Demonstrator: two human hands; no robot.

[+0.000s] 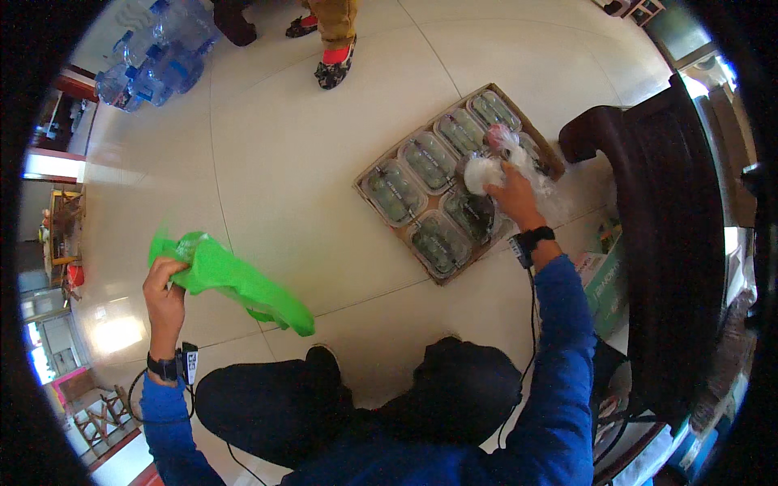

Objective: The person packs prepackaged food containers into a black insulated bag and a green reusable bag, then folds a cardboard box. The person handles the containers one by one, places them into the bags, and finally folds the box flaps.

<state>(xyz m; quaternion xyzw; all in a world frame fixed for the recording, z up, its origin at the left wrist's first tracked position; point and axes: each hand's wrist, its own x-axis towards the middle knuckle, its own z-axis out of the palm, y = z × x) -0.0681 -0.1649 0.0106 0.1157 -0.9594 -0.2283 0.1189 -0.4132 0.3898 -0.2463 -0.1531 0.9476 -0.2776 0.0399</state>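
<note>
My left hand pinches one end of a bright green plastic bag, which hangs out to the right above the floor, slightly blurred. Over on the right, my right hand is closed on a crumpled clear plastic bundle with whitish and reddish parts; its exact kind is hard to make out. Beneath that hand, a shallow cardboard tray lies tilted on the floor. Several clear plastic boxes with green contents fill it in rows. The hand and the bundle cover some boxes on the tray's right side.
Dark wooden furniture stands close on the right, beside a green carton. Large blue-tinted water bottles are grouped at the far left. Another person's feet stand at the far side. Cables run from both my wrists.
</note>
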